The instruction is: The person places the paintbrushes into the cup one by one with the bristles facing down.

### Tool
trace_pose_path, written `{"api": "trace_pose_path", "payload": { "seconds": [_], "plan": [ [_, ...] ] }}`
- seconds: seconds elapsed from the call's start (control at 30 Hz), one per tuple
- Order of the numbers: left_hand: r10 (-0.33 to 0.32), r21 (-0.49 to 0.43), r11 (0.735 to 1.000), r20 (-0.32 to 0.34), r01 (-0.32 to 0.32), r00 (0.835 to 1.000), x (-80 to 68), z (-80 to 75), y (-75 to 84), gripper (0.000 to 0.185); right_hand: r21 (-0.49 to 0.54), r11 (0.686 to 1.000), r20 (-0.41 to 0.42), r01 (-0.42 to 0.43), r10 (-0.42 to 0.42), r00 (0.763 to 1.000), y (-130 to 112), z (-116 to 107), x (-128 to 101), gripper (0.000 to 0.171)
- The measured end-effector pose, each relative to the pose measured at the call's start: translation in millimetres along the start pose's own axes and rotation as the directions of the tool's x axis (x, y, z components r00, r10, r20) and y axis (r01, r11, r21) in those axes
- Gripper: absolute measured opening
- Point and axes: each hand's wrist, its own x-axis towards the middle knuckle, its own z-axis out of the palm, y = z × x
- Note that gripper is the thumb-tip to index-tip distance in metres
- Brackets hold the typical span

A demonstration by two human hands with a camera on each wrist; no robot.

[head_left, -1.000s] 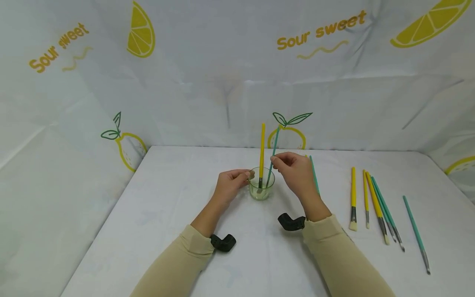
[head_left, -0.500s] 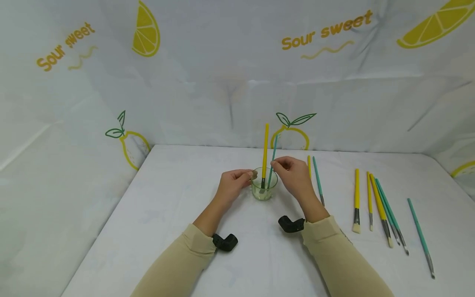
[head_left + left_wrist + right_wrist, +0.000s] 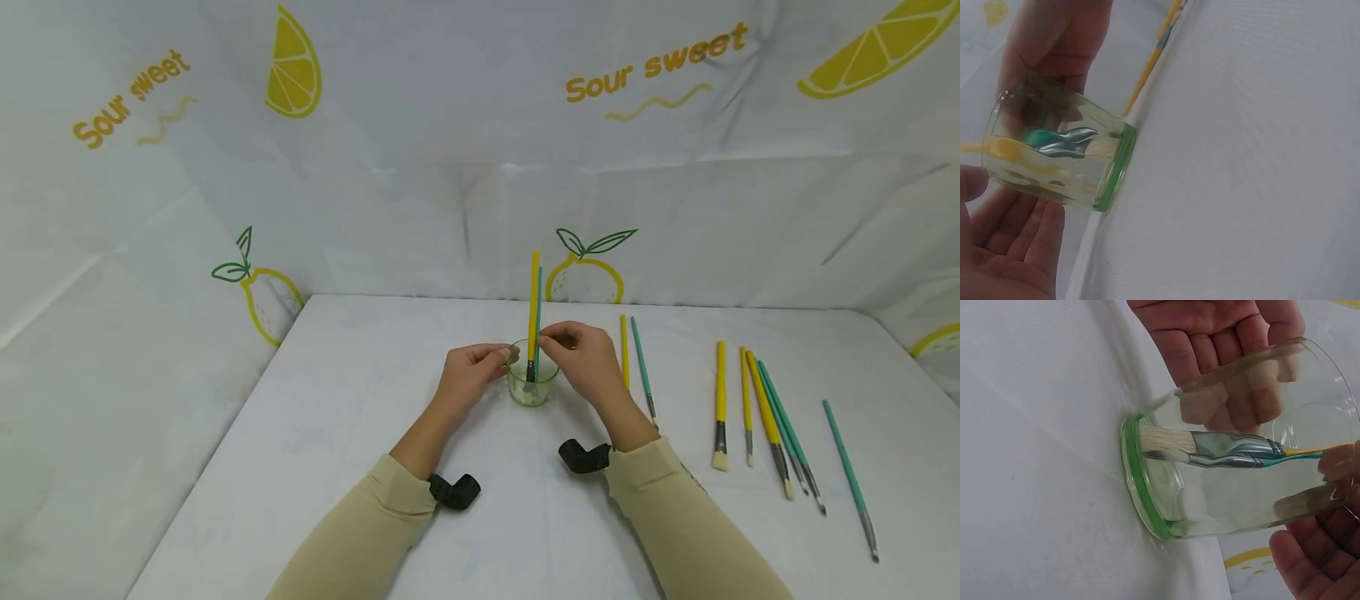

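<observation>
**Two brushes standing in the glass, both hands at its rim**

Two brushes stand bristles-down in the small green-tinted glass (image 3: 532, 385) at the middle of the worktop (image 3: 337, 417): a yellow brush (image 3: 534, 292) and, close against it, a teal brush (image 3: 538, 312). The right hand (image 3: 585, 358) pinches the teal handle just above the rim, fingers (image 3: 551, 337) curled together on it. The left hand (image 3: 468, 375) steadies the glass, its fingers pressed to the wall. Doing this well seems to call for a firm hold on the glass and a gentle release, so the tall handles settle against the rim rather than tipping it. Well to the right, more loose brushes (image 3: 757, 408) lie in a row.
</observation>
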Motion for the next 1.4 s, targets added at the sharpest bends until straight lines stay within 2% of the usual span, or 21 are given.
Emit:
{"api": "trace_pose_path", "payload": {
  "seconds": [0.4, 0.63, 0.77, 1.0, 1.23, 1.4],
  "plan": [
    [0.012, -0.010, 1.000, 0.007, -0.012, 1.000, -1.3, 0.3, 1.1, 0.029, -0.025, 1.000, 0.004, 0.004, -0.004, 1.000, 1, 2, 0, 0.022],
    [-0.004, 0.007, 1.000, 0.014, 0.003, 1.000, -1.4, -0.3, 1.7, 0.028, -0.057, 0.998, -0.007, 0.001, -0.002, 1.000, 0, -2, 1, 0.024],
    [-0.003, 0.010, 1.000, 0.015, 0.003, 1.000, -1.3, 0.0, 1.8, 0.028, -0.059, 0.998, -0.019, -0.016, 0.015, 1.000, 1, -10, 2, 0.025],
    [0.006, 0.000, 1.000, 0.013, -0.006, 1.000, -1.6, 0.8, 2.0, 0.028, -0.039, 0.999, -0.093, -0.029, 0.025, 0.995, 8, -34, 4, 0.028],
    [-0.016, 0.008, 1.000, -0.005, 0.016, 1.000, -1.0, 1.6, 1.8, 0.027, -0.063, 0.989, -0.154, -0.132, 0.121, 0.981, 19, -63, 5, 0.036],
    [-0.017, -0.020, 1.000, -0.005, 0.017, 1.000, 0.1, 1.7, 0.5, 0.028, -0.104, 0.964, -0.160, -0.246, 0.228, 0.960, 30, -82, 4, 0.041]
  ]
}}
